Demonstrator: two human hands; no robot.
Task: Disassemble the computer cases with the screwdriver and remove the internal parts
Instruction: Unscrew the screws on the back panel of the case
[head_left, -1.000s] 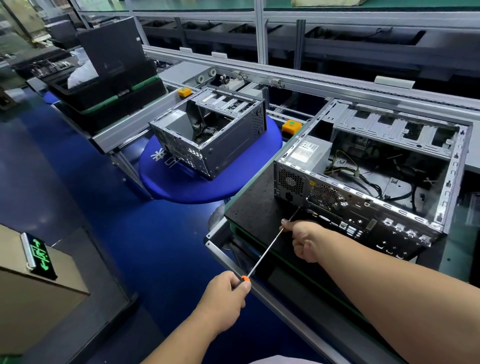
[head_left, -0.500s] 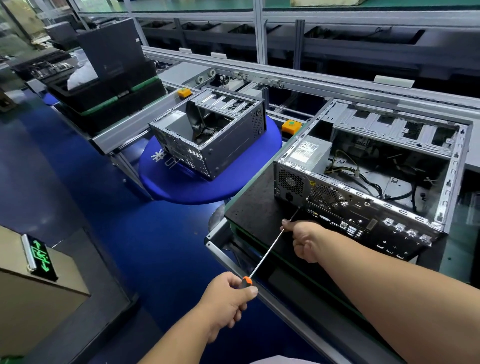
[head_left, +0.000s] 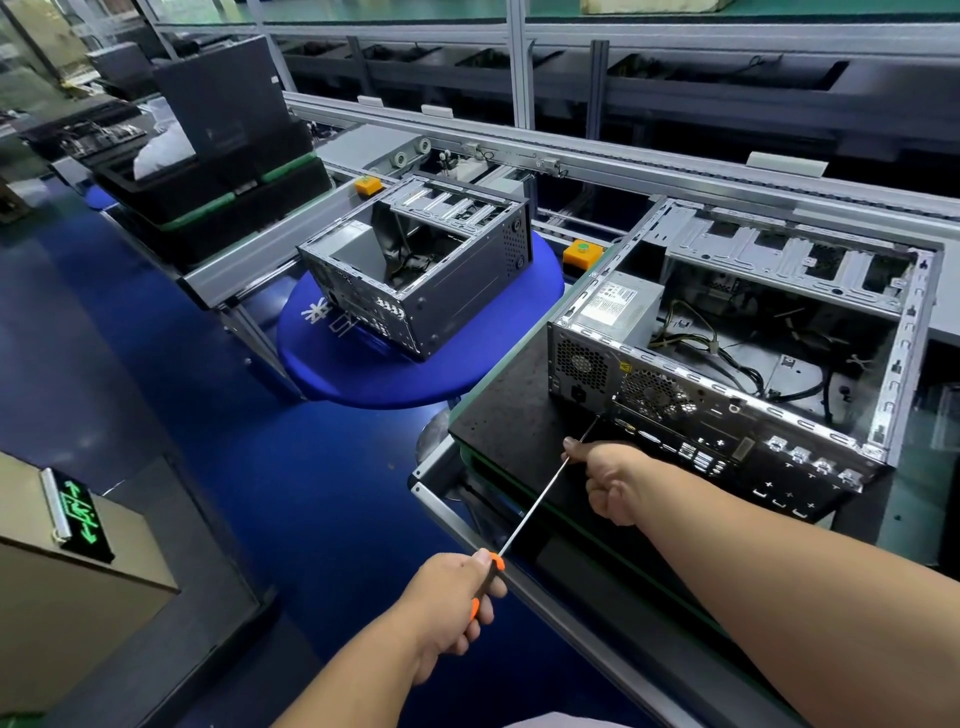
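An open grey computer case (head_left: 737, 364) lies on a black mat (head_left: 509, 410), its rear panel facing me, with a power supply (head_left: 618, 306) and loose cables inside. My left hand (head_left: 447, 608) grips the orange-and-black handle of a long screwdriver (head_left: 540, 499). Its thin shaft runs up and right, and the tip touches the rear panel just under the fan grille. My right hand (head_left: 613, 478) pinches the shaft close to the tip, in front of the rear panel. A second, smaller open case (head_left: 415, 275) sits on a round blue stool top (head_left: 363, 374) to the left.
A metal conveyor rail (head_left: 623, 171) runs behind both cases. Black trays with green trim (head_left: 218, 187) are stacked at the far left. An orange button box (head_left: 582, 254) sits between the cases. A cardboard box with a green exit sign (head_left: 78, 514) stands on the blue floor at lower left.
My left hand has turned slightly on the screwdriver handle. The right hand and the screwdriver tip stay at the same spot on the rear panel.
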